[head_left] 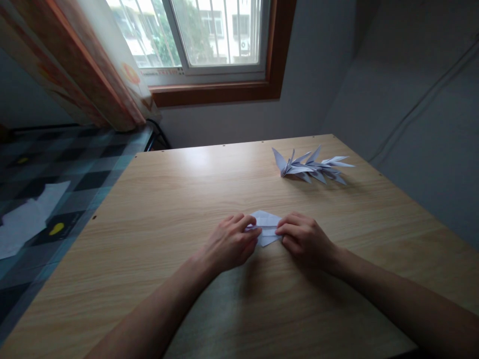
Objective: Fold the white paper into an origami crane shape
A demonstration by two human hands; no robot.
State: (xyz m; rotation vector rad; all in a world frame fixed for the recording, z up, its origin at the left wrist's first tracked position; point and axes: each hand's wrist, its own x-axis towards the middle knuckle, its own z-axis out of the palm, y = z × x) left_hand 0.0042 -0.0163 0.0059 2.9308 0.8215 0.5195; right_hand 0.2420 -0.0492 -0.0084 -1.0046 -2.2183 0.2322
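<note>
A small folded sheet of white paper [266, 232] lies between my hands over the middle of the wooden table [168, 199]. Horizontal creases and a narrow folded strip cross its centre, and points show at its top and bottom. My left hand [236, 238] pinches its left end with thumb and fingers. At the opposite end, my right hand [304, 237] grips the paper, thumb below and fingers curled above. Both ends of the paper are hidden by my fingers.
Several pointed folded-paper pieces [312, 167] stand joined in a row at the back right of the table. Left of the table, white paper sheets [28, 219] lie on a checked cloth [86, 164]. A window [220, 35] and a curtain [75, 60] are behind.
</note>
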